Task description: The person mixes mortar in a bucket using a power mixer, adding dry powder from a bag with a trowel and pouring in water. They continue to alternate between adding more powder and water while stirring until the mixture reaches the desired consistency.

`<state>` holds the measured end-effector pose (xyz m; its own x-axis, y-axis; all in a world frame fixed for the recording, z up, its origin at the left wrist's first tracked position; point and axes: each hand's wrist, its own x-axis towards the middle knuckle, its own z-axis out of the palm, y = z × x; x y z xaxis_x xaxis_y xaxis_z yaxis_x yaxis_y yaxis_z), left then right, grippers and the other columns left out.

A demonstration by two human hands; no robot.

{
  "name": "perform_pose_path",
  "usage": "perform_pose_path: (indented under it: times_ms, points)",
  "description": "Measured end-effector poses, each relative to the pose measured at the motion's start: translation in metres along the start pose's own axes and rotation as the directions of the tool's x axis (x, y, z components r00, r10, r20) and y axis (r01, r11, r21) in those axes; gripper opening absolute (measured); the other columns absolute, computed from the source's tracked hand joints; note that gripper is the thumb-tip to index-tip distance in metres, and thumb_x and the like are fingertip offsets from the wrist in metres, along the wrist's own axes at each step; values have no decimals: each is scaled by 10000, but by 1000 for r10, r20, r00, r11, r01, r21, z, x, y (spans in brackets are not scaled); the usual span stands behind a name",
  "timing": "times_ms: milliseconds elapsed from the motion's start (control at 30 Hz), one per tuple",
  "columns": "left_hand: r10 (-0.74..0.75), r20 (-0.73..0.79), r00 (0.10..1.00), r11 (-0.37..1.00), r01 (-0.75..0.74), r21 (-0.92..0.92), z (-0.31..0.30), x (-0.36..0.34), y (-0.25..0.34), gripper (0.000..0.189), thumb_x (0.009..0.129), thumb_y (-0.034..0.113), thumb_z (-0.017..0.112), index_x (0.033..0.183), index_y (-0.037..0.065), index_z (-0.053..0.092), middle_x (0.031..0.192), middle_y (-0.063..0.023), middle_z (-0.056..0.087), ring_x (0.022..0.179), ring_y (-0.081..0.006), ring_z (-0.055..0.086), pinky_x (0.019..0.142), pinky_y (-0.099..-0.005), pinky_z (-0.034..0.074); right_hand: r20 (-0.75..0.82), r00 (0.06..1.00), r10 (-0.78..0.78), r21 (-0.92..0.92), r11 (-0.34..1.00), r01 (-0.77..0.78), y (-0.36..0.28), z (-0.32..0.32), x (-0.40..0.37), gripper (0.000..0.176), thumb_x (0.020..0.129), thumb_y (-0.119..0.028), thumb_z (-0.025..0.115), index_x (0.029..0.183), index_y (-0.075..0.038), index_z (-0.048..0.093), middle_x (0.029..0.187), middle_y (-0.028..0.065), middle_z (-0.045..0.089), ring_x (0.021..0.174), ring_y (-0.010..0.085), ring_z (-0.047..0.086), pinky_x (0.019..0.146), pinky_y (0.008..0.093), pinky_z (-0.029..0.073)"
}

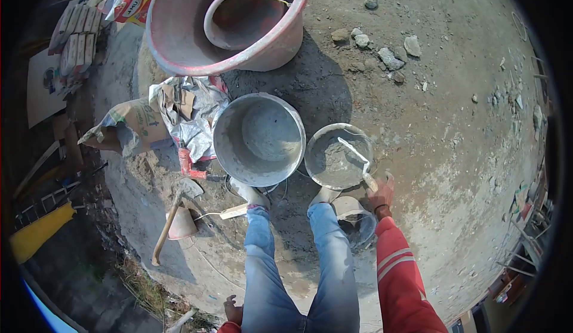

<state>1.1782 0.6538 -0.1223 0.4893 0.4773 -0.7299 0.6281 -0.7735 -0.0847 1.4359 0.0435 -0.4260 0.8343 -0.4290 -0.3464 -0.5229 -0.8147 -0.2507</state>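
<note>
In the small tub (315, 145), trowel (353, 149) leaning across the rim; our right hand (382, 194) at its handle, grip unclear; left hand (233, 310), fingers apart; we should grasp squarely, keeping the blade inside.

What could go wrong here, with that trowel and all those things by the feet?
The trowel with the pale handle leans across the rim of the shallow round grey tub, so it might slip if the right hand bumps it.

The red power tool lies on the ground near the left shoe; a step sideways could kick it, or wet grey mix might splash it.
</note>
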Motion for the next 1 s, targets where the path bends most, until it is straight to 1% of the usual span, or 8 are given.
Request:
perform_pose_path:
  times_ms: [67, 133, 267, 367, 667, 767, 933, 1000]
  points:
    - [-43, -71, 997, 999, 42, -22, -8, 4, 25, 641, 687, 108, 835, 1272, 83, 574, 1043, -201, 594, 997, -361, 616, 906, -482, 516, -72, 993, -97, 61, 993, 102, 24, 32, 32, 386, 650, -212, 821, 989, -56, 720, 1176, 227, 649, 1163, 406, 605, 997, 469, 492]
    - [-58, -92, 994, 995, 51, -81, -20, 6, 44, 621, 706, 90, 811, 1275, 56, 564, 1090, -210, 577, 1009, -340, 625, 845, -434, 566, 426, 890, 163, 468, 802, -370, 40, 58, 70, 394, 672, -229, 807, 1001, -29, 726, 1036, 201, 678, 985, 363, 656, 860, 453, 515]
    - [-68, -114, 991, 981, 46, -187, -58, 14, 119, 629, 730, 83, 791, 1306, 38, 543, 1164, -224, 535, 919, -308, 663, 740, -355, 613, 181, 942, 283, 530, 779, -335, 34, 78, 64, 327, 759, -245, 760, 947, 15, 695, 769, 147, 663, 698, 254, 618, 662, 428, 494]
    - [123, -191, 974, 979, -151, -139, -71, 30, 161, 622, 754, 76, 767, 1328, 31, 532, 1159, -223, 526, 820, -294, 684, 729, -350, 611, 306, 934, 183, 787, 504, -356, -3, 12, 25, 289, 765, -229, 762, 880, 26, 689, 733, 110, 657, 663, 224, 592, 660, 418, 495]
    - [343, -168, 924, 845, -382, -375, -180, 32, 354, 416, 798, 56, 715, 1195, -3, 604, 1014, -161, 661, 805, -231, 703, 732, -336, 576, 285, 880, 381, 719, 522, -459, -82, -198, -25, 346, 735, -236, 777, 869, 63, 667, 760, 159, 658, 708, 262, 599, 703, 438, 499]
    - [336, -303, 892, 748, -448, -489, -255, 9, 445, 246, 812, 37, 683, 1054, -3, 658, 839, -78, 695, 744, -167, 684, 742, -299, 560, 425, 802, 421, 472, 653, -592, -57, -268, -13, 661, 761, -313, 791, 1219, 123, 595, 1207, 255, 635, 1096, 341, 613, 978, 431, 471]
    - [293, -514, 806, 416, -591, -690, -398, 12, 607, 167, 920, 78, 678, 1070, 3, 677, 894, -49, 707, 829, -118, 674, 787, -273, 542, 346, 717, 605, 807, 198, -557, -36, -390, 17, 408, 706, -109, 755, 1043, 100, 660, 956, 114, 695, 903, 267, 663, 838, 404, 537]
    - [298, -635, 713, 253, -700, -667, -475, 6, 690, 194, 923, 68, 706, 1101, -4, 676, 953, -61, 713, 877, -126, 680, 844, -274, 535, 284, 649, 705, 764, 243, -598, -11, -393, 38, 382, 714, -102, 750, 1026, 102, 663, 955, 125, 697, 878, 261, 662, 823, 397, 537]
